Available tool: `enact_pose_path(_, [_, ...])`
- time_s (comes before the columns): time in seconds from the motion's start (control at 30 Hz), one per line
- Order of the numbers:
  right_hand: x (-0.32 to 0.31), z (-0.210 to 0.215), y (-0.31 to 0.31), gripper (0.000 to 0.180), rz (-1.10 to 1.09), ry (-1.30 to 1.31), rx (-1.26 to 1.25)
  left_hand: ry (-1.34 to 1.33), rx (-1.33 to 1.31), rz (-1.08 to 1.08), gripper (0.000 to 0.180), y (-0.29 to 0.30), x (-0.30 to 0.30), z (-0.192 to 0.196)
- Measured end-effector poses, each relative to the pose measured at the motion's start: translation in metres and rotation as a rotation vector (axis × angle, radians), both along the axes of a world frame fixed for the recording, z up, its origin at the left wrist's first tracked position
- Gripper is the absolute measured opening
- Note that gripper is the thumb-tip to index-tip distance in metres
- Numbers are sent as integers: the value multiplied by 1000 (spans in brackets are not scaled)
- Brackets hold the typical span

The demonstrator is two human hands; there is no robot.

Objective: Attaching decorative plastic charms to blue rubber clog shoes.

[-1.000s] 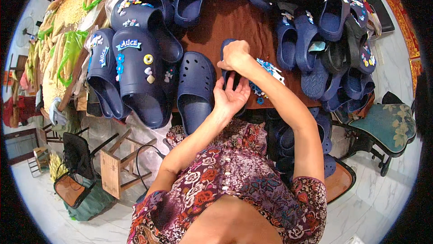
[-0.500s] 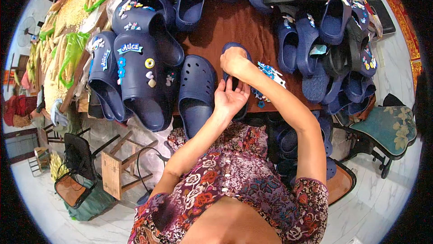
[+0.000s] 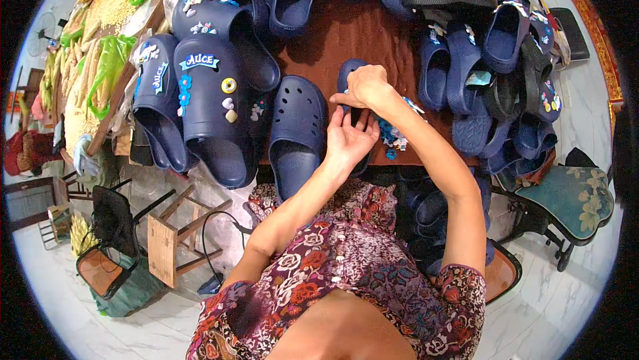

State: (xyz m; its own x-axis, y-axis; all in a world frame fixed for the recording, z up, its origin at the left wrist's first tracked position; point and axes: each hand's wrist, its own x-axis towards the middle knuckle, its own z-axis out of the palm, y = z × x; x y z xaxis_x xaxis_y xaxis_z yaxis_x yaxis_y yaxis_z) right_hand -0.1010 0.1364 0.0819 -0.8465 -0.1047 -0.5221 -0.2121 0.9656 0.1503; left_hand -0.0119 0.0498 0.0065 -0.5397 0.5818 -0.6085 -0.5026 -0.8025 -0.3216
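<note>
On the brown cloth before me lies a navy clog point(image 3: 348, 75), its toe pointing away and much of it covered by my hands. My right hand point(image 3: 369, 87) is closed over its toe, thumb sticking out to the left; whatever its fingers pinch is hidden. Palm up, my left hand point(image 3: 353, 137) rests at the clog's foot opening, fingers apart and reaching toward the toe. A plain navy clog with holes point(image 3: 296, 117) stands just left of it. Beside my right forearm is a small pile of blue and white shoe charms point(image 3: 394, 139).
Large navy clogs with charms point(image 3: 213, 104) crowd the table's left side. More navy and black clogs point(image 3: 472, 94) are heaped at the right. Farther left are pale stalks and grain point(image 3: 113, 10). A wooden stool point(image 3: 163, 247) and chairs point(image 3: 569, 200) stand around.
My right hand has shifted slightly right on the clog, and its thumb now shows. My left hand's fingers have spread a little. The whole view has shifted slightly.
</note>
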Motion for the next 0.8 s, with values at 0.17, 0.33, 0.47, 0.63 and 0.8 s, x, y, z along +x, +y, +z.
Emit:
enact_pose_path(0.17, [6, -12, 10, 50, -39, 70, -66, -35, 17, 4, 36, 4, -1, 1])
enact_pose_path(0.33, [17, -13, 21, 47, -37, 138, -225, -10, 70, -2, 37, 1, 2, -2])
enact_pose_path(0.47, [21, -19, 27, 45, -88, 195, -314, -36, 9, -38, 39, 7, -5, -3])
enact_pose_path(0.63, [28, -28, 41, 40, -124, 266, -511, -88, 81, -8, 35, 1, -8, -24])
enact_pose_path(0.8, [44, -53, 58, 40, -157, 362, -747, -55, 155, 29, 32, 0, -5, -21])
